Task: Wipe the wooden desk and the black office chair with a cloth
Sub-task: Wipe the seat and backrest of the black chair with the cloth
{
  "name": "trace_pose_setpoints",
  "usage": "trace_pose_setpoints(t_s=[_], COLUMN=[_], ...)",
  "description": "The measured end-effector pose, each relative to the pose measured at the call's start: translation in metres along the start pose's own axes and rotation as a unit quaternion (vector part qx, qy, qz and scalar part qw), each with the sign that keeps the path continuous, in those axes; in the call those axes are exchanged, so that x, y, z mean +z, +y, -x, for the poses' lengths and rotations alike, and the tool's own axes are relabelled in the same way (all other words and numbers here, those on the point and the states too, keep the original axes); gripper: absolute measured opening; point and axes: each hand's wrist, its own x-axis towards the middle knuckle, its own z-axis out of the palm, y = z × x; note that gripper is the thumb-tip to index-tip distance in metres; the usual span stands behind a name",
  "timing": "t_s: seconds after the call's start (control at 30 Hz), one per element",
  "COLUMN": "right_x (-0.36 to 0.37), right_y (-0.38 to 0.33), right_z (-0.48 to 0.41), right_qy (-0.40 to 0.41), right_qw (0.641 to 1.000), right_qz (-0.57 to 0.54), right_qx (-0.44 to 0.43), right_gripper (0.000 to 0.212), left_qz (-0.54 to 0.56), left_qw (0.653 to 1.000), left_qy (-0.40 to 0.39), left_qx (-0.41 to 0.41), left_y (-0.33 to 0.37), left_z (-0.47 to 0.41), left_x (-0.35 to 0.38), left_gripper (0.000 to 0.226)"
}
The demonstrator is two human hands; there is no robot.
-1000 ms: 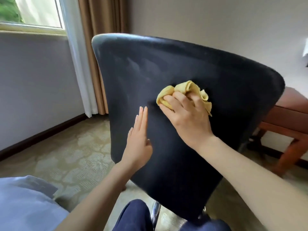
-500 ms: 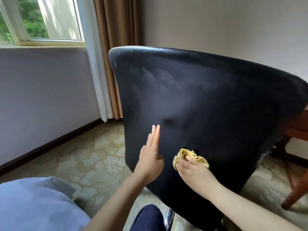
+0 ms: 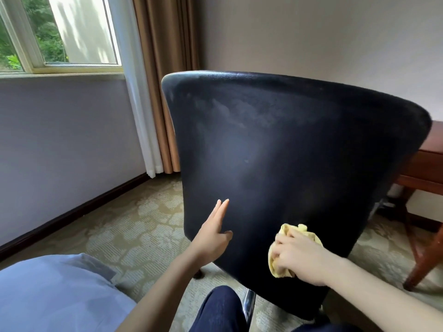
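The black office chair [image 3: 282, 149] fills the middle of the view, its curved backrest turned toward me with faint dusty streaks near the top. My left hand [image 3: 212, 232] lies flat against the lower left of the backrest, fingers straight. My right hand [image 3: 299, 256] grips a crumpled yellow cloth [image 3: 279, 264] and presses it on the lower part of the backrest; the cloth is blurred and partly hidden under my fingers. A corner of the wooden desk [image 3: 429, 168] shows at the right edge, behind the chair.
A window [image 3: 60, 34] with white and brown curtains [image 3: 158, 87] stands at the left. Patterned carpet [image 3: 134, 226] covers the floor. The desk's wooden leg [image 3: 424, 264] stands at the right. My knee in dark trousers [image 3: 220, 310] is just below the chair.
My right hand has wiped the cloth down the backrest from its middle to its lower part. My left hand has stayed flat on the backrest. The view has risen.
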Motion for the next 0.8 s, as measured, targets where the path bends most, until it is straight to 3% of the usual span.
trace_pose_setpoints(t_s=[0.1, 0.2, 0.3, 0.37, 0.43, 0.53, 0.7, 0.8], right_x=[-0.022, -0.018, -0.013, -0.009, -0.003, 0.016, 0.045, 0.07], right_y=[0.0, -0.002, 0.005, 0.016, 0.025, 0.032, 0.028, 0.016], right_z=[0.025, 0.056, 0.079, 0.091, 0.094, 0.086, 0.065, 0.054], right_qy=[0.195, 0.428, 0.547, 0.581, 0.583, 0.563, 0.598, 0.587], right_qw=[0.978, 0.891, 0.805, 0.755, 0.73, 0.727, 0.687, 0.697], right_qz=[0.006, -0.023, 0.012, 0.029, 0.03, 0.03, 0.017, 0.011], right_qx=[0.069, 0.15, 0.228, 0.302, 0.356, 0.391, 0.413, 0.412], right_gripper=[0.027, 0.029, 0.026, 0.023, 0.024, 0.029, 0.024, 0.029], left_qz=[0.0, 0.007, 0.044, 0.082, 0.114, 0.136, 0.138, 0.143], left_qw=[1.0, 0.997, 0.992, 0.99, 0.988, 0.985, 0.985, 0.985], left_qy=[0.007, -0.026, -0.057, -0.065, -0.063, -0.066, -0.062, -0.055], left_qx=[0.025, 0.073, 0.105, 0.099, 0.085, 0.081, 0.083, 0.078], left_y=[0.007, 0.024, 0.046, 0.06, 0.07, 0.076, 0.078, 0.078], left_z=[0.004, 0.008, 0.005, 0.001, 0.0, -0.002, -0.007, -0.007], left_x=[0.01, 0.035, 0.064, 0.084, 0.1, 0.115, 0.123, 0.128], left_gripper=[0.078, 0.084, 0.093, 0.098, 0.098, 0.097, 0.098, 0.098])
